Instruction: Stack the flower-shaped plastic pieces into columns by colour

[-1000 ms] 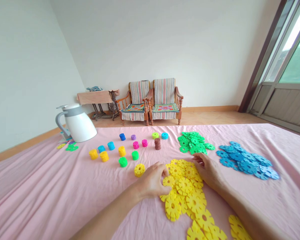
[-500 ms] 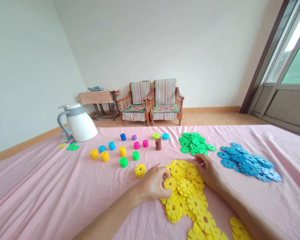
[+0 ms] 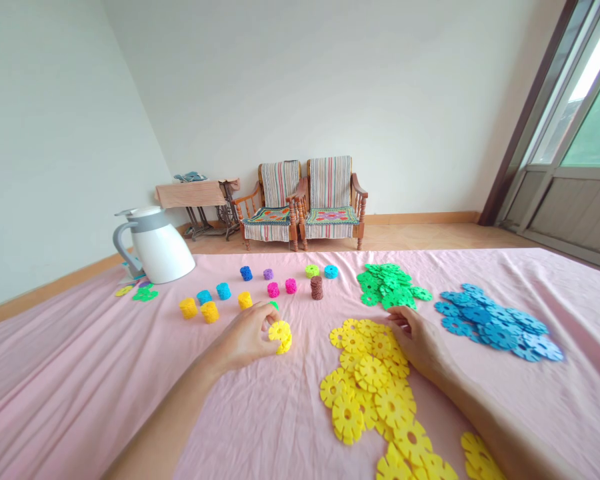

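Note:
My left hand pinches a yellow notched snowflake disc between thumb and fingers, at a small stack of yellow discs. The held disc is tilted and partly covers the stack; I cannot tell whether they touch. Behind that hand, a green stack is mostly hidden. My right hand rests at the far right edge of a loose pile of yellow discs, fingers loosely bent and apart, with nothing visible in them.
Small stacks in several colours stand beyond my left hand, among them a brown stack. Heaps of green discs and blue discs lie right. A white jug stands on the pink cloth at left.
My left hand has moved left from the yellow pile to the yellow stack, carrying a yellow snowflake disc. My right hand has stayed in place.

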`<state>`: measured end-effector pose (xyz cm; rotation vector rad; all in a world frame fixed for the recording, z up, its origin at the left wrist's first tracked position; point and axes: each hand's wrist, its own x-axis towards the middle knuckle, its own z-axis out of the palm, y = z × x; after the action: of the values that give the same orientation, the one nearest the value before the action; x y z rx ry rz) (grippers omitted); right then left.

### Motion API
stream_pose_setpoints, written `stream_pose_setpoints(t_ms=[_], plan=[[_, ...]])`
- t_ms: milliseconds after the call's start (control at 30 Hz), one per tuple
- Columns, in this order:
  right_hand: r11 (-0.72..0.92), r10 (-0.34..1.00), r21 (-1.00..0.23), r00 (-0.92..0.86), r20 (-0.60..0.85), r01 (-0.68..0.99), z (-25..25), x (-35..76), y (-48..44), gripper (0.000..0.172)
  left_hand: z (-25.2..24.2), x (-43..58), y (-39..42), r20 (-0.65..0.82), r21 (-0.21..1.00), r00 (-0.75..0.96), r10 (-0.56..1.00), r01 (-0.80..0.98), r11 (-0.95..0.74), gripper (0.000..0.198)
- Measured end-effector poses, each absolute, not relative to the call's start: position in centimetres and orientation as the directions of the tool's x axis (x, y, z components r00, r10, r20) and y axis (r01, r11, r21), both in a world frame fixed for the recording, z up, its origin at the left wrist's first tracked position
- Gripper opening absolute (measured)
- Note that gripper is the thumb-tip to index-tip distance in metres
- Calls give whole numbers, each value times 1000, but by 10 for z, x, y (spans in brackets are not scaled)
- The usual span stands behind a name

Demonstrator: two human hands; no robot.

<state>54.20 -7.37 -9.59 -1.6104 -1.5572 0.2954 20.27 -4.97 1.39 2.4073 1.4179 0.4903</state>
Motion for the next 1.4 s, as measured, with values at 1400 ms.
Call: stream_pose_setpoints(t_ms=[1400], plan=[[141,898,-706,211,387,694,-87,538,-78,22,-6,309,-98,156,455,751,642,522,-722,42]])
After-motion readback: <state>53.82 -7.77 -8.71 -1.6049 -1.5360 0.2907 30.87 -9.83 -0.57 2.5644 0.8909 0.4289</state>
